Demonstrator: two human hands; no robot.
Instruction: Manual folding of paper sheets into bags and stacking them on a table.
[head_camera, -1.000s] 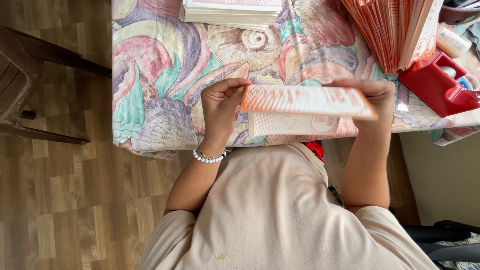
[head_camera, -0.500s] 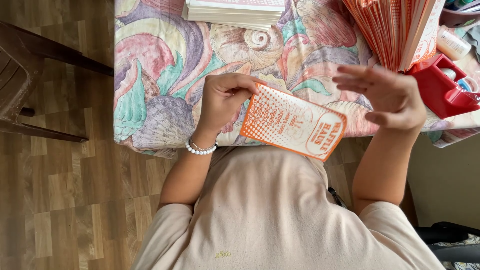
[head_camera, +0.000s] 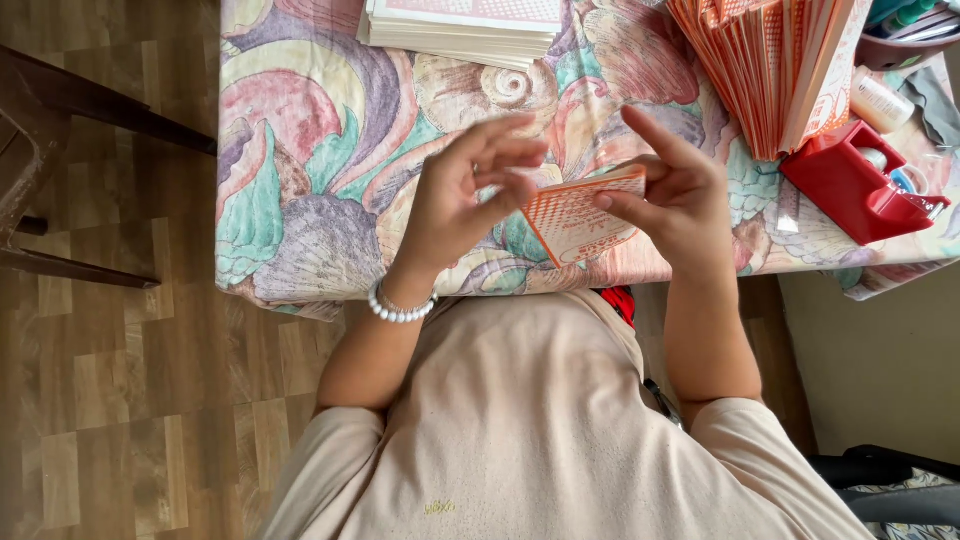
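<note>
A small orange and white paper packet (head_camera: 585, 215) was held just above the near edge of the table (head_camera: 300, 210), which was covered by a cloth with big shells on it in pink, green and purple. The packet was flat and tilted, with tiny orange dots on one part and a plain orange part near its lower corner. It was pinched by the right hand (head_camera: 672, 195) on the side away from the left hand, with the pointing finger stuck up and the other fingers bent around the edge. The left hand (head_camera: 462, 195) was held just beside the packet, its fingers spread and curled, with the fingertips at the packet's near edge; it could not be told whether they pressed on it. A white bead bracelet (head_camera: 400, 306) was worn on the left wrist. Past the packet, a stack of flat white sheets (head_camera: 460, 25) was seen at the far edge of the table. To the right of the packet, a thick bunch of orange packets (head_camera: 775, 65) was stood up, and a red holder (head_camera: 855, 185) was set close to the table's right edge. Bare cloth was left between the packet and the stack.
</note>
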